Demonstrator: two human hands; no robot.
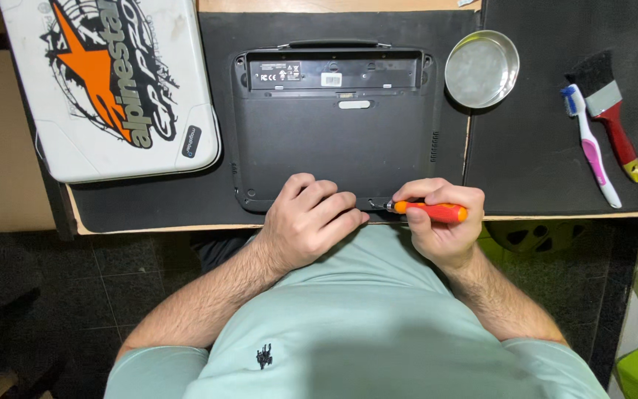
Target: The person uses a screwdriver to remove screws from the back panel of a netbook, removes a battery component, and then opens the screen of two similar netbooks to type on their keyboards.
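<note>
Seen from above, a person is sitting at a surface [142, 210] covered by a black mat, working on a black laptop [334, 140] lying upside down, its base facing up. The right hand [441, 222] is gripping an orange-handled screwdriver [430, 211], fingers clamped around the handle. The tool is lying nearly level, its long axis running left to right, its tip pointing left at the laptop's near edge, just beside a screw hole. The left hand [308, 222] is resting on that same near edge, fingers curled together and holding nothing, just left of the tip. A white laptop case is sitting at far left; a round metal dish [481, 70], a toothbrush [591, 144] and a paintbrush [608, 111] are lying well apart to the right.
</note>
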